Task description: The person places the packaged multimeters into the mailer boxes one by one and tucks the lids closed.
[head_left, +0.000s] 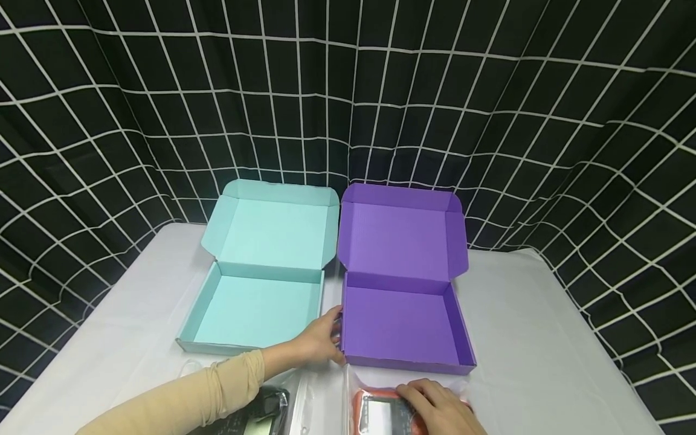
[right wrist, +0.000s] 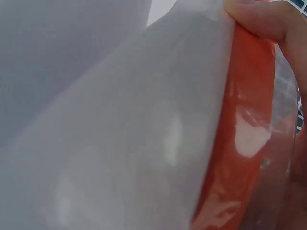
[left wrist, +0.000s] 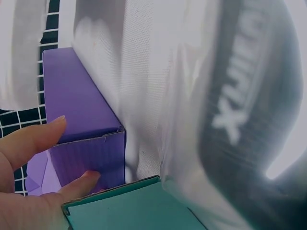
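Note:
My left hand (head_left: 319, 339) rests with its fingers against the left wall of the purple cardboard box (head_left: 409, 366), close to its near corner. In the left wrist view the thumb (left wrist: 53, 133) and a fingertip touch that corner. My right hand (head_left: 441, 406) grips the right side of a red-cased multimeter (head_left: 379, 417) in a clear plastic bag at the near edge of the view. The right wrist view shows a thumb and finger on the bag beside the red case (right wrist: 240, 120). Lower parts of the right hand are out of frame.
An open turquoise cardboard box (head_left: 244, 349) stands left of the purple one, lid raised. Under my left forearm lies a dark device (head_left: 266, 405) with a display, in a clear bag. White cloth (head_left: 522, 338) covers the table; a black gridded curtain (head_left: 348, 90) hangs behind.

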Action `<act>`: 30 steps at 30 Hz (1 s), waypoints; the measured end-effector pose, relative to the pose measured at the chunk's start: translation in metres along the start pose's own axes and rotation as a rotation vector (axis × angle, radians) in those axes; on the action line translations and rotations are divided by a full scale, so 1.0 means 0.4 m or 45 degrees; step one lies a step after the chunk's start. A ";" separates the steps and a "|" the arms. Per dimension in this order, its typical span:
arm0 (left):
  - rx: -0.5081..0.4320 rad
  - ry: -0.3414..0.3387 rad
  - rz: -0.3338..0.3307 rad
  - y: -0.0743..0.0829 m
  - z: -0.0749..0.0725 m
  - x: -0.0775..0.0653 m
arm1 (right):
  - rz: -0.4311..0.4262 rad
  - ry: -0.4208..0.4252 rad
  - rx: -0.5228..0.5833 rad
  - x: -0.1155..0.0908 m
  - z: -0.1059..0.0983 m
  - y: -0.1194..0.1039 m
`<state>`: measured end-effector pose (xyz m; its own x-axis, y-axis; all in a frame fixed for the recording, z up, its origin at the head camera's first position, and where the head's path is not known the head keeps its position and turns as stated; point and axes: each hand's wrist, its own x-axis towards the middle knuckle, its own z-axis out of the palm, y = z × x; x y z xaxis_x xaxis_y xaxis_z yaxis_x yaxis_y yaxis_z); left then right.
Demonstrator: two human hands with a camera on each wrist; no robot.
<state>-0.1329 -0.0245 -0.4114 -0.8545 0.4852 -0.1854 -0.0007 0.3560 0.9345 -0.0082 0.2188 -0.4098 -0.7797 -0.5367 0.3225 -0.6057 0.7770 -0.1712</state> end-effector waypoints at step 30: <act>-0.012 0.014 0.001 0.005 0.000 -0.006 | 0.234 -0.013 0.056 0.083 -0.096 -0.002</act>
<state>-0.1309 -0.0251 -0.4090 -0.8603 0.4764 -0.1817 -0.0050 0.3483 0.9374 -0.0275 0.2131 -0.3633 -0.8795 -0.3904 0.2723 -0.4589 0.8473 -0.2673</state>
